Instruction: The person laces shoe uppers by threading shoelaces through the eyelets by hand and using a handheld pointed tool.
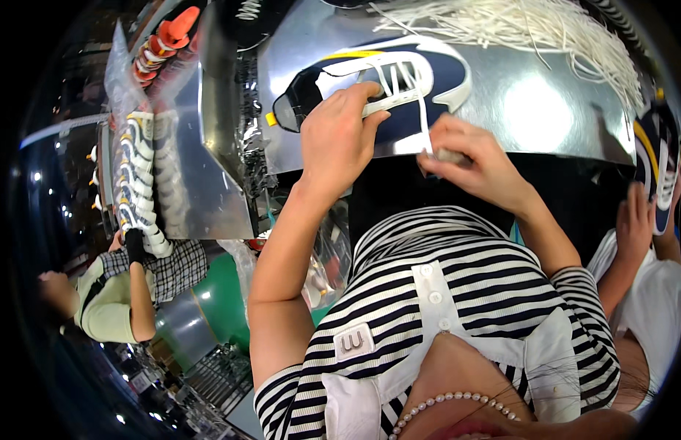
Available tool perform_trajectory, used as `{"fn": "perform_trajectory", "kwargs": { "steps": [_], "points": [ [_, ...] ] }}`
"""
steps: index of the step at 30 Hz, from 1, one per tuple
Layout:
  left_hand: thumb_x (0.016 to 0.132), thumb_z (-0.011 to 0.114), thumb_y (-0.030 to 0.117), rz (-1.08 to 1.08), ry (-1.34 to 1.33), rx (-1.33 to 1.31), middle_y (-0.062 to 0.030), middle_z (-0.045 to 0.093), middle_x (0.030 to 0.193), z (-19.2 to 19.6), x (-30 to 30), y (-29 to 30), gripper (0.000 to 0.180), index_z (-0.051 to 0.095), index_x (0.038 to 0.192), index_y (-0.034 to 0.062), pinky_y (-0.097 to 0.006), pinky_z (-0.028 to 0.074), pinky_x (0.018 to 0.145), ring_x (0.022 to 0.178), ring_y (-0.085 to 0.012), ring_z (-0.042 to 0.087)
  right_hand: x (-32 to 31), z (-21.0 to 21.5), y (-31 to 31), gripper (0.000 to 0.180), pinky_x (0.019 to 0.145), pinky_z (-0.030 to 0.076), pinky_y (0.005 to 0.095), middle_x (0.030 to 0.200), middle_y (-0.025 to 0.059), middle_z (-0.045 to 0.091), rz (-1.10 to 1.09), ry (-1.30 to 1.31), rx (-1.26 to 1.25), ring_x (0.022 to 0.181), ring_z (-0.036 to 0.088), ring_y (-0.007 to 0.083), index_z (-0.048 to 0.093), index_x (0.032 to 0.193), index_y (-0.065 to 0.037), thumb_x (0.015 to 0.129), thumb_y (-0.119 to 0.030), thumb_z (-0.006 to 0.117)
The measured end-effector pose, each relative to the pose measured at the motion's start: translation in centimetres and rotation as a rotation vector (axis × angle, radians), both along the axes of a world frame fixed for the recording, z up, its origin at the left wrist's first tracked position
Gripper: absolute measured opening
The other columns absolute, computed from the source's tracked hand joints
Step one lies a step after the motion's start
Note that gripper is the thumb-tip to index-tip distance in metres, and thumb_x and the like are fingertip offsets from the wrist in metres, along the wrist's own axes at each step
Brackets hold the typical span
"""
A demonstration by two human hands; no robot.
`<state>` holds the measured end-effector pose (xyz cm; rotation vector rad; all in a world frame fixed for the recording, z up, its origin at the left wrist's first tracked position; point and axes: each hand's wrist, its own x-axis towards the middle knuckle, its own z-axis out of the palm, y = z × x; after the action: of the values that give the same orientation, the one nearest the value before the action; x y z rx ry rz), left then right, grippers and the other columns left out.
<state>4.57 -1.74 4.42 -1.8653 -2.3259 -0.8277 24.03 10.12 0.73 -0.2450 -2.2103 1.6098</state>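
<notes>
Row of white shoes (137, 176): lined up between 9 and 10 o'clock, with a black-gloved hand (136, 246) set at its lower end; no lettering could be made out.
Left hand (337, 132): laid on the laced shoe at 12 o'clock, thumb and forefinger apart; whether the hidden fingers were clamped could not be told. If pressure were eased, the shoe could be dragged along by a pull.
Shirt patch (353, 342): seen at 6 o'clock, pale and square, a raised letter-like mark being borne on it.
Laced shoe (399, 98): placed on the metal table (304, 44) between 12 and 1 o'clock, navy and white; no writing could be read. Uneven crossings could be caused by unequal tension.
White lace (422, 121): stretched from the shoe towards 2 o'clock; a twist could be left in it if it were turned while being drawn.
Right hand (469, 158): fingers closed together on the lace, partly blurred; the strand could be lost through a loose pinch.
Lace pile (516, 33): heaped between 1 and 2 o'clock; tangles could be caused by the loose crossing of strands.
</notes>
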Motion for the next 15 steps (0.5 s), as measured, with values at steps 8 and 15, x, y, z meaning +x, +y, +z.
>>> {"fn": "perform_trajectory", "kwargs": {
  "steps": [8,15],
  "points": [
    [0.084,0.072,0.012,0.034,-0.007,0.052,-0.0090,0.066,0.087,-2.0,-2.3,-0.2,0.018,0.065,0.100,0.0063,-0.039,0.049,0.069,0.081,-0.0291,0.064,-0.7,1.6,-1.6,0.019,0.065,0.051,0.0401,0.081,0.0074,0.067,0.516,-0.224,0.361,0.079,0.068,0.0271,0.069,0.086,-0.008,0.087,-0.028,0.068],
    [0.083,0.072,0.008,-0.043,-0.015,0.128,-0.0122,0.064,0.084,-2.5,-2.3,-3.8,0.018,0.064,0.098,0.0030,-0.040,0.049,0.067,0.078,-0.0314,0.063,-5.8,-2.8,-2.1,0.022,0.064,0.048,0.0219,0.077,0.0008,0.066,-0.286,-0.383,-0.305,0.070,0.060,0.0062,0.071,0.097,0.002,0.092,-0.020,0.070]
  ]
}}
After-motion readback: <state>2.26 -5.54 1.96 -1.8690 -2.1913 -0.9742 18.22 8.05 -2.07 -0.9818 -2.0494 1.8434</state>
